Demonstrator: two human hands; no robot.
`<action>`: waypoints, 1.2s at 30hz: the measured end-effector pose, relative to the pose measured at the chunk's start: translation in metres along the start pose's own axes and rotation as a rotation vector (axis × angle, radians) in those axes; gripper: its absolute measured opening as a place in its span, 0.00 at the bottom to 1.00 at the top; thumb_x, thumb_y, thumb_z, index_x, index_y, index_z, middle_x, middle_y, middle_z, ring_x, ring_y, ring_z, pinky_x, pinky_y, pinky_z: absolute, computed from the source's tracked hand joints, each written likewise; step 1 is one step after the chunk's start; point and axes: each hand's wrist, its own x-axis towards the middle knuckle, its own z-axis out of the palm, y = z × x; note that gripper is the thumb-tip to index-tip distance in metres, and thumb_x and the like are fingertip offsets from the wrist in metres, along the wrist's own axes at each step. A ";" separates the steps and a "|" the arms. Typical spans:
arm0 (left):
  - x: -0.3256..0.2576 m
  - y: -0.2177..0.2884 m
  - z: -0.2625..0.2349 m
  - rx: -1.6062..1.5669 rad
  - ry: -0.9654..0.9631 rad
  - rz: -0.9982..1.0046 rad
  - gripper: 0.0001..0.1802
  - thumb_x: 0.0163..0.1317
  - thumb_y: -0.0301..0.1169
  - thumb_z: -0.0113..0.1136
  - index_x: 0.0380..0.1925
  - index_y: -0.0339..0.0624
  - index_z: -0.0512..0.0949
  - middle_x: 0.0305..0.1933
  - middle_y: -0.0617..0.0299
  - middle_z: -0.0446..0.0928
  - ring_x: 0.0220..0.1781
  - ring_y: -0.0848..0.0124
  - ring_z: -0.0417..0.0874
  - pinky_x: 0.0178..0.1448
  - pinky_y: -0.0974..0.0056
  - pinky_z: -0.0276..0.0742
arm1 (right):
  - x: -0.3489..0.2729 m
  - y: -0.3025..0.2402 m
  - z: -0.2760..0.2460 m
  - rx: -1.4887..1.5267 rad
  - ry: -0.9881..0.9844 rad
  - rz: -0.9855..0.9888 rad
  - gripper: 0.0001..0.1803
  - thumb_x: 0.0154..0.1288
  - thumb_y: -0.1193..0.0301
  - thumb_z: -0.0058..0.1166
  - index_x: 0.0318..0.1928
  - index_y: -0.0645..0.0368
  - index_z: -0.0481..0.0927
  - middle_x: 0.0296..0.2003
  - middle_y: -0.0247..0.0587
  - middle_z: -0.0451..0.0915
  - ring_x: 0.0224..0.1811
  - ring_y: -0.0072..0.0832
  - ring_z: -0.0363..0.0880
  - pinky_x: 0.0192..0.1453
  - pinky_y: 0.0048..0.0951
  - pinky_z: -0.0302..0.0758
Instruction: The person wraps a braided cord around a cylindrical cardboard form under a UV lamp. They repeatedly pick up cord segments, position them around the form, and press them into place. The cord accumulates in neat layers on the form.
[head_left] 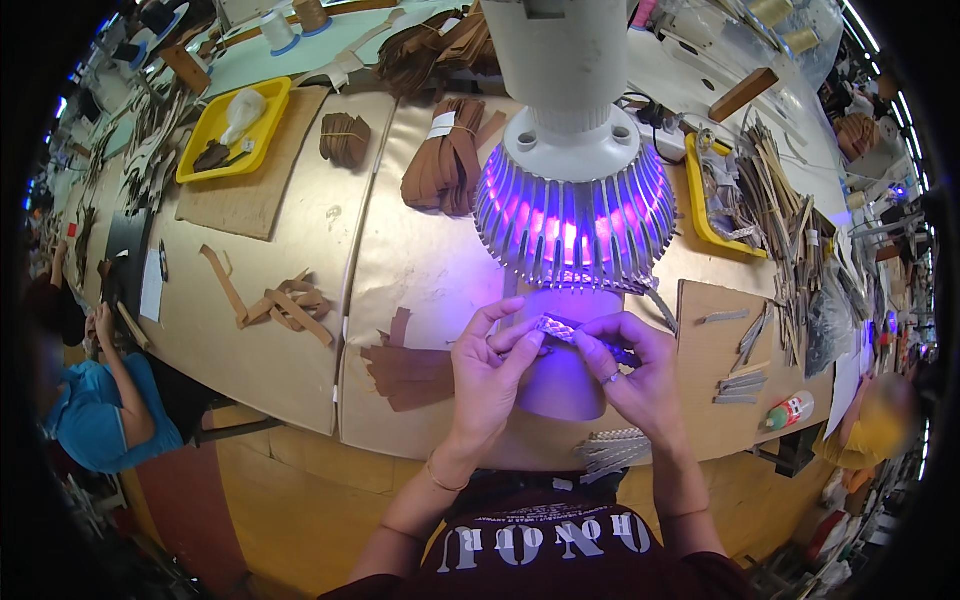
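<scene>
Between my two hands, under the purple-lit lamp, is a short braided strip. My left hand pinches its left end between thumb and fingertips. My right hand, with a ring on one finger, pinches the other end; a dark part of the strip runs behind its fingers. Just below the strip stands a rounded, purple-lit form, partly hidden by my hands. Left of my left hand lies a fan of brown strips. Several grey braided strips lie at the table edge near my right wrist.
Yellow trays stand at the far left and beside the lamp. Brown strip bundles and loose tan strips lie on the table. On the right are cardboard with braided pieces and a bottle. Co-workers sit on both sides.
</scene>
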 end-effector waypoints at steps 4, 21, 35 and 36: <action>0.000 0.001 0.001 0.000 0.000 -0.004 0.22 0.64 0.19 0.59 0.58 0.31 0.67 0.47 0.47 0.83 0.45 0.74 0.84 0.51 0.72 0.80 | 0.002 0.000 -0.001 -0.010 -0.003 -0.003 0.08 0.66 0.74 0.61 0.40 0.67 0.81 0.29 0.33 0.82 0.32 0.14 0.79 0.37 0.18 0.76; 0.001 0.002 -0.001 -0.018 -0.009 -0.016 0.23 0.64 0.18 0.59 0.59 0.31 0.67 0.46 0.48 0.83 0.46 0.72 0.85 0.52 0.72 0.81 | 0.003 0.001 0.003 -0.009 0.011 0.047 0.08 0.66 0.74 0.61 0.40 0.67 0.81 0.31 0.34 0.83 0.33 0.14 0.79 0.38 0.17 0.76; 0.002 0.004 -0.014 0.194 0.041 0.032 0.21 0.66 0.20 0.55 0.58 0.30 0.64 0.46 0.46 0.83 0.44 0.68 0.86 0.51 0.69 0.78 | 0.011 -0.004 0.010 -0.104 0.055 0.070 0.09 0.60 0.72 0.65 0.36 0.67 0.83 0.27 0.34 0.82 0.27 0.14 0.77 0.32 0.18 0.73; 0.002 0.004 -0.014 0.279 0.054 0.078 0.20 0.66 0.19 0.55 0.57 0.30 0.66 0.46 0.45 0.83 0.44 0.69 0.85 0.50 0.69 0.78 | 0.011 -0.003 0.010 -0.126 0.064 0.035 0.09 0.59 0.73 0.65 0.36 0.67 0.83 0.26 0.34 0.82 0.27 0.14 0.77 0.32 0.18 0.73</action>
